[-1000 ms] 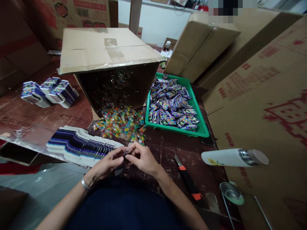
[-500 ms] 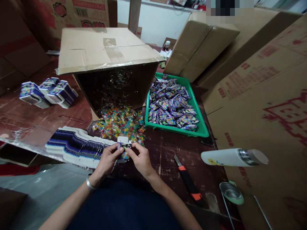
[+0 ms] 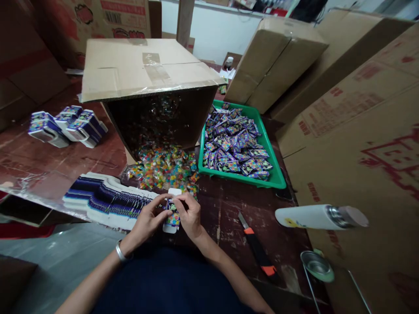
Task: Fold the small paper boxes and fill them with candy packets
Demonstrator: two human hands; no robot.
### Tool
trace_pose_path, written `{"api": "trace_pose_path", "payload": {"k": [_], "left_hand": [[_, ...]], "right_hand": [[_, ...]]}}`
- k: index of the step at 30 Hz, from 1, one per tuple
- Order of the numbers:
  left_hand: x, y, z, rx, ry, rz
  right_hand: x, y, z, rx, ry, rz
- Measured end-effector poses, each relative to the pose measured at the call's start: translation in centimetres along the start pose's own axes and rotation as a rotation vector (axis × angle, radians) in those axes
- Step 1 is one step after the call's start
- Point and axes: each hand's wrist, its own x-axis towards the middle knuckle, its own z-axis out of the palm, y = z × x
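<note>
A small printed candy box (image 3: 173,217) with white end flaps stands between my two hands near the table's front edge. My left hand (image 3: 149,220) grips its left side between thumb and fingers. At its upper end, my right hand (image 3: 189,213) has thumb and forefinger pinched by the flap. A long row of flattened boxes (image 3: 104,200) lies just left of my left hand. Beyond my hands, clear bags of colourful candies (image 3: 163,168) spill from an open carton (image 3: 147,69) on its side.
A green tray (image 3: 278,174) of purple candy packets stands right of the carton. Bundled boxes (image 3: 68,126) sit at the left. A utility knife (image 3: 257,248) with its blade out lies right of my hands, near a white thermos (image 3: 304,216). Large cartons (image 3: 360,144) wall the right side.
The box has turned and now shows its printed face with a flap at each end. My right hand has shifted its fingers to the upper end. The view has moved slightly.
</note>
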Motion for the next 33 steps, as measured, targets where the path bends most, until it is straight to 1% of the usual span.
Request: {"api": "trace_pose_path", "payload": {"k": [2,4,7,11,14,16,18,20,22,24,26,30,32,33], "left_hand": [[0.0,-0.1,-0.4,0.009,-0.070,0.009],[-0.1,-0.1,-0.5,-0.014,-0.093,0.011],[-0.4,-0.3,-0.5,-0.067,-0.068,0.011],[-0.6,-0.5,-0.1,-0.119,0.006,0.008],[-0.6,-0.4,0.3,-0.190,0.085,0.029],[-0.6,-0.2,0.5,-0.231,0.113,0.023],[-0.7,0.1,0.5,-0.255,0.100,-0.012],[-0.8,0.2,0.4,-0.243,0.082,-0.045],[-1.0,0.3,0.1,-0.189,0.088,-0.051],[-1.2,0.3,-0.1,-0.119,0.106,-0.034],[-1.2,0.4,-0.2,-0.079,0.094,-0.016],[-1.2,0.6,-0.4,-0.083,0.013,-0.029],[-1.2,0.8,-0.5,-0.075,-0.010,-0.052],[-1.3,0.8,-0.6,-0.070,-0.012,-0.059]], "right_hand": [[-0.1,-0.2,0.0,-0.017,-0.018,-0.026],[-0.1,-0.4,0.0,-0.030,-0.020,-0.043],[-0.1,-0.7,-0.2,-0.034,-0.030,-0.083],[0.2,-0.9,-0.3,0.025,-0.055,-0.095],[0.4,-1.0,-0.2,0.096,-0.022,-0.031],[0.6,-1.1,-0.2,0.139,-0.002,0.028],[0.9,-1.3,-0.3,0.191,-0.039,0.057],[1.2,-1.6,-0.5,0.250,-0.110,0.099],[1.6,-2.0,-0.8,0.294,-0.172,0.202],[2.0,-2.3,-1.1,0.288,-0.208,0.319],[2.5,-2.4,-1.5,0.253,-0.225,0.378],[3.5,-2.1,-2.0,0.226,-0.272,0.406],[3.7,-2.0,-2.2,0.232,-0.317,0.377],[3.7,-2.0,-2.2,0.229,-0.337,0.340]]}}
